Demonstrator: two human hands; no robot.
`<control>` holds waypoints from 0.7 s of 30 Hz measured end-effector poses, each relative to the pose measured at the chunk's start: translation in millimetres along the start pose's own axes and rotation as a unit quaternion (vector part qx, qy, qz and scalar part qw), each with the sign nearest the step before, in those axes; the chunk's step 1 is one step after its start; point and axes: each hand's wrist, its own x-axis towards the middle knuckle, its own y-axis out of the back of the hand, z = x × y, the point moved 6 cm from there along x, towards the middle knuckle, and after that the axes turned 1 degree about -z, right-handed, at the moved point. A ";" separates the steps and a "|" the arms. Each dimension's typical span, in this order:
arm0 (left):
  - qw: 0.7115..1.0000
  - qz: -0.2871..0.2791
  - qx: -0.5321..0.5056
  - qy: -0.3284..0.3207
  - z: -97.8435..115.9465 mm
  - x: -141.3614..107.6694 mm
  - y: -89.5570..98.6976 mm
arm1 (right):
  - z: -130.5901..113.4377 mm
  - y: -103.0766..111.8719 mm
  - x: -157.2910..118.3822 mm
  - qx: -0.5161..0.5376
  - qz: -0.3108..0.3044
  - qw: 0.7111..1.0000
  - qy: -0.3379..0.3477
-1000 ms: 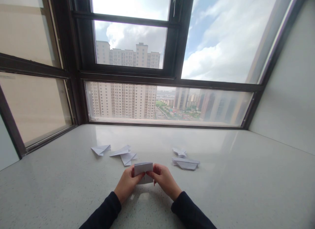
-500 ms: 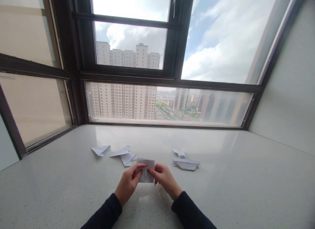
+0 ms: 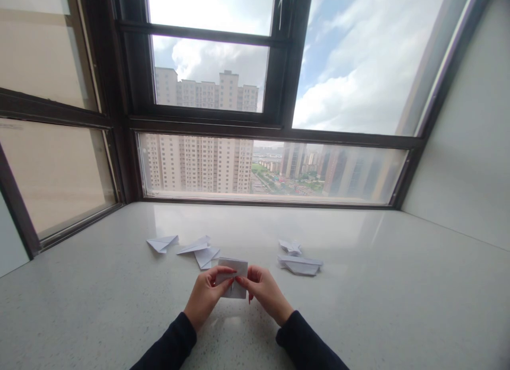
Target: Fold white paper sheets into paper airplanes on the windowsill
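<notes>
A small square of folded white paper (image 3: 239, 291) is held between both hands, a little above the pale countertop. My left hand (image 3: 205, 294) grips its left side, with thumb and index finger on the face toward me. From the right, my right hand (image 3: 266, 291) pinches the same paper, its thumb tip near the middle. The two thumb tips almost meet by a short dark slit in the paper. Fingers behind the paper are mostly hidden.
Folded paper planes (image 3: 162, 244) lie at the left behind my hands, two of them overlapping (image 3: 205, 257). To the right rest a paper boat (image 3: 300, 265) and a smaller folded paper piece (image 3: 290, 247). A dark-framed window (image 3: 271, 200) borders the speckled counter (image 3: 358, 306) at the back.
The folded paper has tilted slightly and shifted a little left and down with both hands. My thumbs have come closer together at its middle. The other paper pieces stay put.
</notes>
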 end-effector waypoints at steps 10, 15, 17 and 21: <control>1.000 0.016 0.021 -0.016 3.3 0.0 1.6 | -3.5 0.6 -1.4 -0.031 0.008 0.999 0.004; 0.999 0.010 0.037 -0.029 1.0 0.9 0.9 | 1.4 4.2 0.5 -0.050 0.024 0.998 0.002; 0.999 0.011 0.041 -0.029 0.1 0.9 0.9 | 4.1 5.2 1.2 -0.053 0.026 0.998 -0.002; 0.998 0.010 0.048 -0.025 -0.7 0.8 1.2 | 8.4 6.7 2.1 -0.064 0.029 0.997 -0.009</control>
